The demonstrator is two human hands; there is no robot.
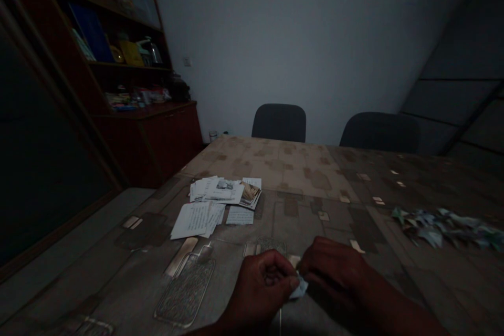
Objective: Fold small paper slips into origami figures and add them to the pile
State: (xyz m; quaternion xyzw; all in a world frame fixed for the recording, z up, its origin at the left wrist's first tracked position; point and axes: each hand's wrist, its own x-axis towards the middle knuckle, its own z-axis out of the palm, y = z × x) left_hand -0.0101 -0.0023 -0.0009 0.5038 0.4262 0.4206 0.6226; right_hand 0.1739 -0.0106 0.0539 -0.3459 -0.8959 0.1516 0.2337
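Dim room, dark wooden shelf unit (145, 136) at left; patterned worktop (299, 168) carrying paper stacks (220, 194), torn scraps (444, 228) off right; left hand (262, 289), right hand (334, 268), grips curled shut, pinching small crumpled pale-blue paper piece (300, 289) near worktop's near edge.

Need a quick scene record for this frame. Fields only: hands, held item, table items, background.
left hand: pinching small folded paper piece
right hand: curled beside the piece; contact unclear
table: patterned cover
papers: stack with photos, loose handwritten sheets
right of hands: pile of crumpled paper pieces
background: two dark chairs, wooden shelf cabinet
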